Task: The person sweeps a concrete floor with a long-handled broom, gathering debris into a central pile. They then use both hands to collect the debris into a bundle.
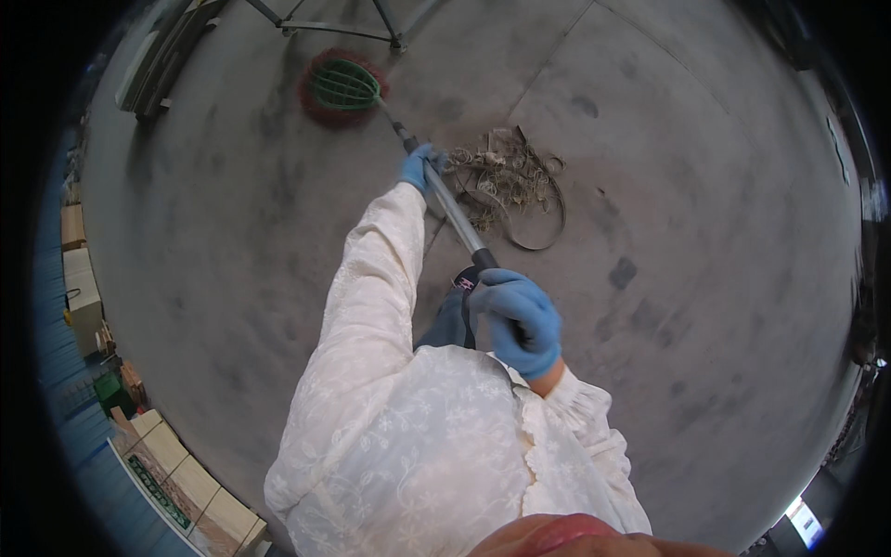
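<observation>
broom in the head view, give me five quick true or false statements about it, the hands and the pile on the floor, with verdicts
1. The broom head has a green frame and red bristles. True.
2. Both hands are bare. False: the left hand and the right hand wear blue gloves.
3. The right hand grips the handle closer to the broom head than the left hand does. False: the left hand is closer.
4. The pile of loops and strips lies right of the broom head in the picture. True.
5. The broom head sits on top of the pile. False: the two are apart.
</observation>
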Demonstrator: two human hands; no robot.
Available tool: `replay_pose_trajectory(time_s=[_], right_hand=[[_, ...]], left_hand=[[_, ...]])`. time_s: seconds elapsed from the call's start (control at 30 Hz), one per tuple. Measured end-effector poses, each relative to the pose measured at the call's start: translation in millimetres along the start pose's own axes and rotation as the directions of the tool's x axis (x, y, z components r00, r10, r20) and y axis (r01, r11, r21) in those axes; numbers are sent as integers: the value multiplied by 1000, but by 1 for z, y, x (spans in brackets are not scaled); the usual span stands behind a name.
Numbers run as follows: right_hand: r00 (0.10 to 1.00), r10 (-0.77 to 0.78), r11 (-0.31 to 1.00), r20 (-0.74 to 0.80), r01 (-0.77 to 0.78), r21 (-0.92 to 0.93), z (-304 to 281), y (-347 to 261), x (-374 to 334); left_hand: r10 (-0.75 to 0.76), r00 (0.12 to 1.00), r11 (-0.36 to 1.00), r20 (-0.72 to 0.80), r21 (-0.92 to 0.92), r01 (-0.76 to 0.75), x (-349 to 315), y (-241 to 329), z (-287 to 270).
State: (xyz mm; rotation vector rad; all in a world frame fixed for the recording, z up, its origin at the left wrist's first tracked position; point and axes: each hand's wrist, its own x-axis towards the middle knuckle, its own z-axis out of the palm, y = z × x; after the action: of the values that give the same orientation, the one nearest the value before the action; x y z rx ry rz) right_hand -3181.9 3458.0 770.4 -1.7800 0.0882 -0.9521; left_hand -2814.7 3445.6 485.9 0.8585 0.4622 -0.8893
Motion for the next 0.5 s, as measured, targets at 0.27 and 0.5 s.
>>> replay_pose_trajectory(time_s=[0.27,0.5], right_hand=[[921,219,975,-323,-217,43,-1,28,-75],[717,242,953,-654,-302,21,13,-93,-86]], left_hand=[[-240,955,876,-177,385,291,5,-85,-11],[-504,853,795,-134,316,519,-63,-110,16]])
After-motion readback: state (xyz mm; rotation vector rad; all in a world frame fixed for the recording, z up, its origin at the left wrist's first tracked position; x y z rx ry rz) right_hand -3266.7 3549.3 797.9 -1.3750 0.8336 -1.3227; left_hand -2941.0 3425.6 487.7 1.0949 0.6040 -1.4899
